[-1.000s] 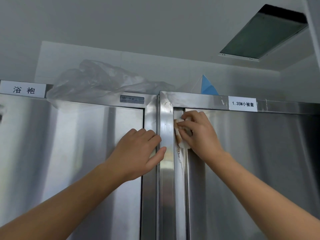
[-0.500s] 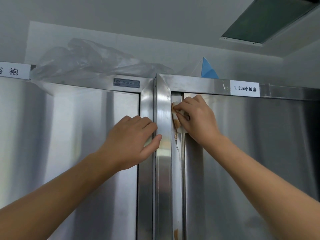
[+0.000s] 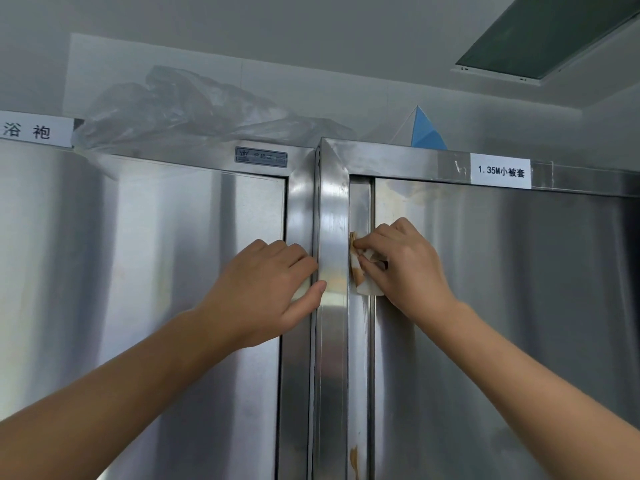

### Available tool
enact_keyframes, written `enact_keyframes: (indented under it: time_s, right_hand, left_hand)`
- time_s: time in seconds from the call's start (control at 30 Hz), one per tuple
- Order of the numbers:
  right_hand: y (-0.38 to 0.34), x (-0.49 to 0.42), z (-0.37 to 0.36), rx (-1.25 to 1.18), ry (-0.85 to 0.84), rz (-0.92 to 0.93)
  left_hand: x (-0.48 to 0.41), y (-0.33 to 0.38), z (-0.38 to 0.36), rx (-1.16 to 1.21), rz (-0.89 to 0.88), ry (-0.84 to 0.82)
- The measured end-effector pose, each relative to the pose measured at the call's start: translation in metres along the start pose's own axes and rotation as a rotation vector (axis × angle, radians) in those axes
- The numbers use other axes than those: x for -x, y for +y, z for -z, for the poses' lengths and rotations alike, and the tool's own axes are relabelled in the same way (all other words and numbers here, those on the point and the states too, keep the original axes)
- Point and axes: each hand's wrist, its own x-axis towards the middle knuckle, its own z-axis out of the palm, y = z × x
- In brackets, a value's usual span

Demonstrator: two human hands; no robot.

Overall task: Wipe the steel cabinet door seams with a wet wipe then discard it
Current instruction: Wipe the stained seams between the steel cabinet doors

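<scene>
Wipe (image 3: 360,271) white, brown-stained; cabinet door (image 3: 502,306) silver steel.

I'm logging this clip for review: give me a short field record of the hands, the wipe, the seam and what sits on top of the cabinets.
left hand: rests on the left cabinet frame, thumb tip at the centre post edge, nothing seen in it
right hand: pinches the wet wipe against the seam
wet wipe: crumpled, stained brown
seam: beside the right door; brown residue lower down
on top: clear plastic bag, blue triangular item
</scene>
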Motion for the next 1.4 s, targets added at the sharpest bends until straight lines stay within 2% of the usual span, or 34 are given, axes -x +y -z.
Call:
enact_keyframes:
  time_s: [0.4,0.63,0.7,0.9,1.03,1.23,1.4]
  right_hand:
    - [-0.018,0.057,-0.005,-0.081,-0.046,-0.009]
    - [-0.030,0.097,-0.001,-0.057,-0.157,0.062]
    - [-0.030,0.092,0.001,-0.031,-0.143,0.062]
    - [-0.022,0.042,0.008,-0.027,-0.035,-0.087]
    - [-0.020,0.014,0.004,0.020,-0.016,-0.090]
    - [-0.019,0.026,-0.005,0.060,0.033,-0.086]
    - [-0.027,0.052,-0.009,0.029,0.023,-0.087]
  left_hand:
    - [0.007,0.009,-0.005,0.017,-0.004,-0.024]
    - [0.016,0.018,-0.004,0.034,-0.014,-0.022]
    - [0.020,0.021,-0.005,0.032,-0.018,-0.044]
    - [0.027,0.020,-0.002,0.010,-0.012,-0.084]
    - [0.030,0.020,-0.003,0.017,-0.023,-0.087]
    - [0.034,0.020,-0.005,0.021,-0.023,-0.075]
    - [0.046,0.026,-0.010,0.050,-0.025,-0.136]
